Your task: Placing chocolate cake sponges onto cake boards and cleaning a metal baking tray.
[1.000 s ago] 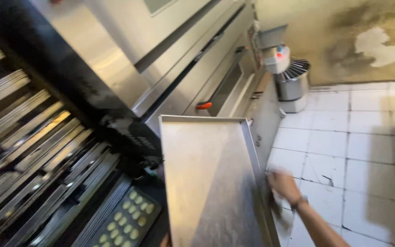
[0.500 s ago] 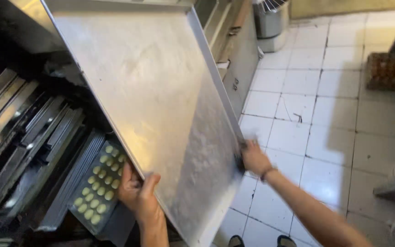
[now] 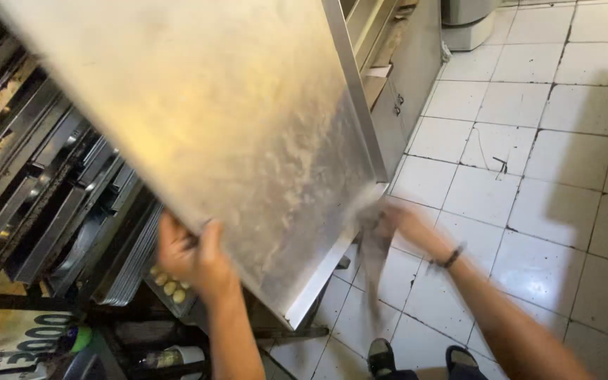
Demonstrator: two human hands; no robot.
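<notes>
A: Where is the tray [image 3: 212, 119]?
B: Tilted above the rack [image 3: 43, 183], its near corner low. Left hand [image 3: 191, 255] clamps the near edge; right hand [image 3: 397, 219], blurred, grips the right rim through a cloth [image 3: 374, 260].
A: Handling?
B: Likely stiff, light, broad, slick; best held at opposite rims. Since half a second ago it looms closer and steeper.

White tiled floor [image 3: 529, 141], rack [image 3: 43, 176] of trays.
</notes>
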